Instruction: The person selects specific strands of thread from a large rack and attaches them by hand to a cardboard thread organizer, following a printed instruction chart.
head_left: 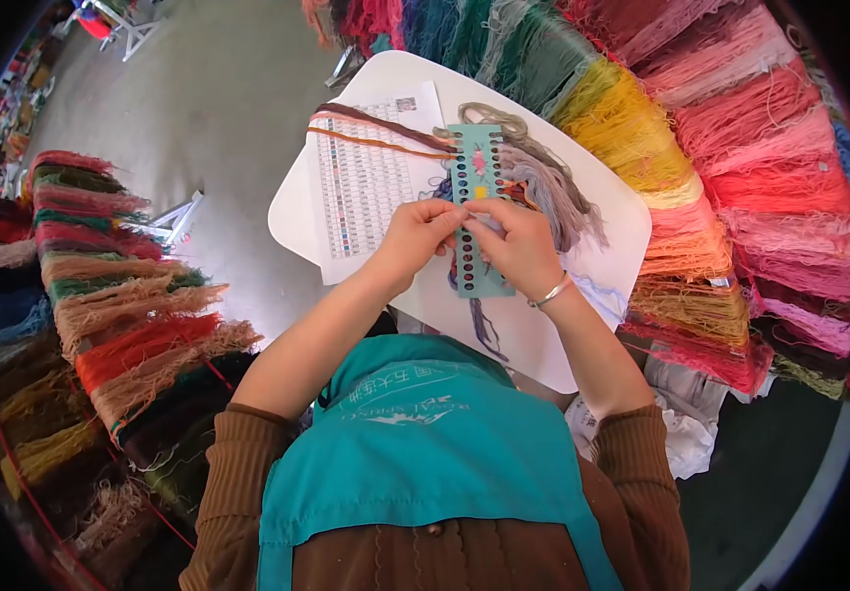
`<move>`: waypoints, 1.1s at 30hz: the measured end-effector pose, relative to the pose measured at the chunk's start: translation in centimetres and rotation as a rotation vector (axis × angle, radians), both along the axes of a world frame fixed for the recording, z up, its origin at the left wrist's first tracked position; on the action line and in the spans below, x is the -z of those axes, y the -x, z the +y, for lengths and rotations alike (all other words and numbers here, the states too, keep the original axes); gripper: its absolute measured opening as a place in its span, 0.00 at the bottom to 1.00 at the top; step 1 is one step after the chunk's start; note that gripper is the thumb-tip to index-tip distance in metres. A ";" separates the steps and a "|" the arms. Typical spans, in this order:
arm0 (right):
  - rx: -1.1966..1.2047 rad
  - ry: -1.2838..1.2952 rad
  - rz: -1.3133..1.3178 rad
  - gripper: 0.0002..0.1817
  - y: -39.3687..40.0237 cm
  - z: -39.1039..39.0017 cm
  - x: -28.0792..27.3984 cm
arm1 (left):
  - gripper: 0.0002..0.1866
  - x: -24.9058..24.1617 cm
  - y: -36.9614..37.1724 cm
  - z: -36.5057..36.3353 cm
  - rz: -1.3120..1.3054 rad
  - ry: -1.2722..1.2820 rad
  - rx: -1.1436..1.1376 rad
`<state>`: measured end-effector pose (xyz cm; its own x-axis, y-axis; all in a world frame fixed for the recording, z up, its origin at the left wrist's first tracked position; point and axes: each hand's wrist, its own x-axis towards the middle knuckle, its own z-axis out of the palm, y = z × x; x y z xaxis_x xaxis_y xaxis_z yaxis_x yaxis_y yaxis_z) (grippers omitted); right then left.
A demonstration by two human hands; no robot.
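Note:
A teal thread card with punched holes along both long edges lies on the white table, strands of embroidery thread looped through it. My left hand is closed in a pinch at the card's left edge. Across the card's middle, my right hand is also closed, its fingertips meeting the left ones. Whatever is pinched between them is too small to make out. Brown and orange thread trails left from the card's upper holes. Grey-mauve thread spreads out on the right.
Beneath the card and threads is a white table. A printed colour chart lies on its left side. Yellow skeins and pink skeins hang close on the right. More skeins hang at left. White plastic bags sit below right.

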<state>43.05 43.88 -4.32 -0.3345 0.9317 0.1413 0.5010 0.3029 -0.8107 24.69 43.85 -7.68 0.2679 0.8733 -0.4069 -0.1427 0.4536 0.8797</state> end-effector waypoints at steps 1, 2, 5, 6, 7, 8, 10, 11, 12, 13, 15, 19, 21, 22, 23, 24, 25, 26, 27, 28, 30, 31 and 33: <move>0.036 -0.075 0.026 0.12 0.3 0.4 0.3 | 0.09 0.1 0.1 0.4 -0.065 0.031 -0.003; 0.037 -0.073 0.025 0.12 0.4 1.0 0.7 | 0.09 0.1 0.1 0.8 -0.066 0.032 -0.003; 0.274 0.066 0.002 0.10 1.4 3.8 0.7 | 0.12 -0.5 -0.1 2.7 -0.069 0.103 -0.211; 0.277 0.066 0.001 0.10 1.4 4.8 1.1 | 0.12 -0.4 -0.2 3.4 -0.069 0.104 -0.209; 0.295 0.038 0.011 0.10 1.3 5.9 2.0 | 0.12 -0.2 -0.2 4.1 -0.055 0.124 -0.224; 0.315 0.010 0.020 0.10 1.1 6.9 3.2 | 0.12 -0.2 -0.3 4.7 -0.039 0.145 -0.239; 0.289 -0.002 0.049 0.10 0.7 7.7 4.7 | 0.13 -0.2 -0.4 5.4 -0.033 0.157 -0.173; 0.285 0.011 0.048 0.09 0.7 7.7 4.8 | 0.13 -0.2 -0.5 5.7 -0.026 0.170 -0.109; 0.282 0.026 0.046 0.09 0.5 7.8 5.0 | 0.13 -0.1 -0.7 6.0 -0.026 0.170 -0.105; 0.289 0.025 0.044 0.09 0.6 7.7 4.8 | 0.12 0.1 -1.0 6.1 0.022 0.083 -0.115; 0.303 0.126 0.115 0.09 0.7 7.4 4.5 | 0.12 0.7 -1.3 6.3 0.067 -0.005 -0.117; 0.326 0.171 0.108 0.09 0.8 7.2 3.9 | 0.09 0.9 -1.4 6.9 0.037 -0.039 -0.106; 0.316 0.044 0.071 0.08 0.9 7.2 4.6 | 0.08 0.9 -1.2 7.1 0.020 -0.033 -0.107; 0.320 0.042 0.072 0.08 0.9 7.2 4.5 | 0.09 0.9 -1.2 7.2 0.005 -0.021 -0.088; 0.314 0.014 0.075 0.08 1.0 7.0 4.3 | 0.09 0.9 -1.1 7.3 -0.010 -0.009 -0.069; 0.307 -0.014 0.077 0.08 1.0 6.9 4.2 | 0.09 0.9 -1.1 7.4 -0.010 -0.010 -0.066; 0.309 -0.015 0.078 0.08 1.0 6.9 4.2 | 0.08 0.9 -1.0 7.5 -0.021 -0.007 -0.048; 0.300 -0.026 0.097 0.08 1.0 6.9 4.3 | 0.08 0.9 -0.9 7.6 -0.033 -0.004 -0.030; 0.291 -0.037 0.116 0.08 1.0 6.9 4.4 | 0.08 0.8 -0.8 7.7 -0.033 -0.005 -0.029; 0.292 -0.038 0.116 0.08 1.1 7.0 4.6 | 0.08 0.8 -0.7 7.8 -0.038 0.003 -0.009; 0.284 -0.044 0.155 0.09 1.0 7.1 5.0 | 0.08 0.8 -0.5 8.0 -0.042 0.011 0.012; 0.285 -0.045 0.155 0.09 1.0 7.1 4.9 | 0.07 0.8 -0.5 8.1 -0.030 0.015 0.022; 0.287 0.045 0.119 0.10 1.0 7.1 4.6 | 0.07 1.0 -0.4 8.3 -0.019 0.019 0.033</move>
